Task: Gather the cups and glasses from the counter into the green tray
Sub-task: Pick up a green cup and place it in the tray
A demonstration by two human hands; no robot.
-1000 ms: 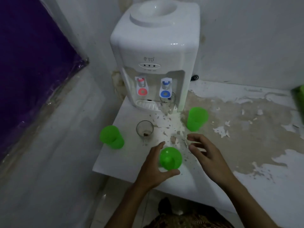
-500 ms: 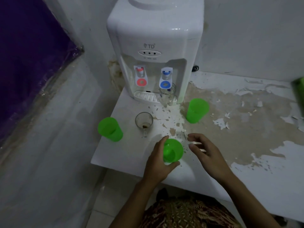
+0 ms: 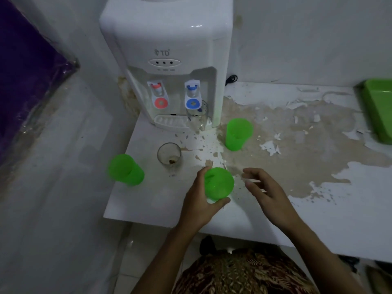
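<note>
My left hand [image 3: 200, 203] is wrapped around a green plastic cup [image 3: 218, 184] near the counter's front edge, thumb under it and fingers on its left side. To its right my right hand [image 3: 266, 193] hovers with fingers spread and holds nothing. A second green cup [image 3: 237, 136] stands upright in front of the dispenser's right corner. A third green cup [image 3: 126, 172] sits at the counter's left edge. A clear glass [image 3: 169, 157] with brown dregs stands between them. Another clear glass [image 3: 197, 115] stands on the drip tray under the blue tap. The green tray [image 3: 379, 111] lies at the far right, cut off by the frame.
A white water dispenser [image 3: 169, 49] fills the back left of the counter [image 3: 318, 219], against the wall. The counter's paint is peeled in a large brown patch [image 3: 286, 145]. The left counter edge drops to the floor. A purple surface [image 3: 25, 66] stands far left.
My left hand has closed around the front green cup, which now looks tilted in the grip. The view has shifted right, bringing more of the green tray into sight.
</note>
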